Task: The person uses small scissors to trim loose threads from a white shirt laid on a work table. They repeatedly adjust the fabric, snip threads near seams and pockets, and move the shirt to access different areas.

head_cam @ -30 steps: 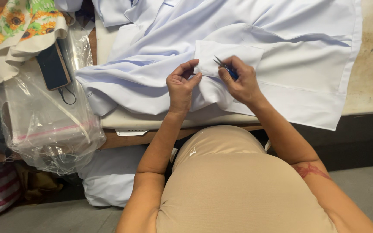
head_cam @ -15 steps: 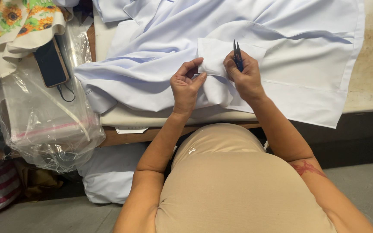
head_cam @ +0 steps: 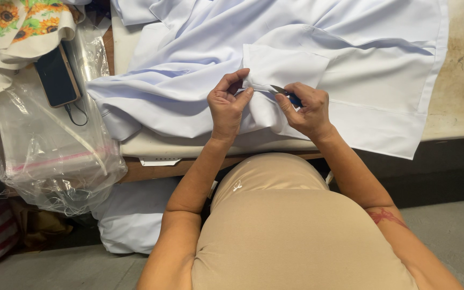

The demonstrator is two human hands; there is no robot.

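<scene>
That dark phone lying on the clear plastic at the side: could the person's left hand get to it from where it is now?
Probably yes. The phone lies face up and uncovered on the plastic bag, on the left hand's own side, with only shirt fabric between. That hand would first have to let go of the fold.

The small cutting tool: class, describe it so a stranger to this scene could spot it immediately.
Start at the pale blue garment spread over the table. Near its front edge, two hands meet at a folded corner; the right hand pinches the small cutting tool. Its dark blue handle and thin metal tip stand out against the pale cloth.
</scene>
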